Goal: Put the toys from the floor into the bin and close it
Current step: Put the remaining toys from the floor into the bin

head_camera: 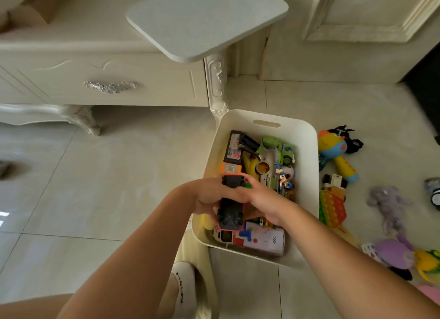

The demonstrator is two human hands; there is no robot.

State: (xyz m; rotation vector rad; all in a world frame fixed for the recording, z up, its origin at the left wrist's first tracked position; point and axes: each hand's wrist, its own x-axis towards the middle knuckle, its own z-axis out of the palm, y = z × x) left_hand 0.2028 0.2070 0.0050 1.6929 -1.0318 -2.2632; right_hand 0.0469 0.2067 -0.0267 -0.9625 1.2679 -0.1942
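A white bin [307,166] stands on the tiled floor with several toys inside, among them a toy game console [264,239] and a green truck [283,152]. Both hands hold a red toy car [231,214], turned so its black underside faces up, above the bin's near end. My left hand [209,197] grips its left side and my right hand [262,199] grips its right side. On the floor to the right of the bin lie a rainbow pop toy [333,207], a colourful rattle [335,157], a grey plush [390,207] and a purple plush [395,253].
A cream cabinet [102,80] with a carved leg stands at the back left, close to the bin. A white board [207,21], possibly the bin's lid, rests on the cabinet top. A slippered foot [184,287] is by the bin's near corner. A door [357,33] is behind.
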